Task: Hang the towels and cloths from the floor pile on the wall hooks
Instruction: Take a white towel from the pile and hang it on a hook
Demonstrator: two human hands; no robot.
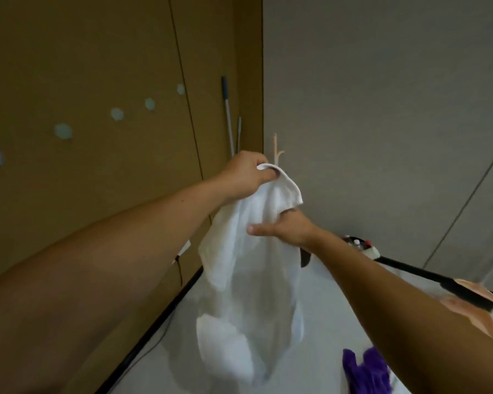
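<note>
L hand (pixel 246 174) fingers are clamped on the white towel's (pixel 248 265) top hem. R hand (pixel 285 227), just below, pinches it w/ thumb in front, fingers hidden behind. The rest hangs under both grips. Wall hooks (pixel 116 113) sit well left of the fingertips. Risk: bunched hem slides off a small round hook, esp. w/ heavy tail pulling.

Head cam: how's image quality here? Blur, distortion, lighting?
Head view: dim, warm light, no glare; lower half of the white towel motion-blurred; pale spots on the brown wall soft; wide-angle bends the wall seams; left hand and right hand fairly sharp.
</note>
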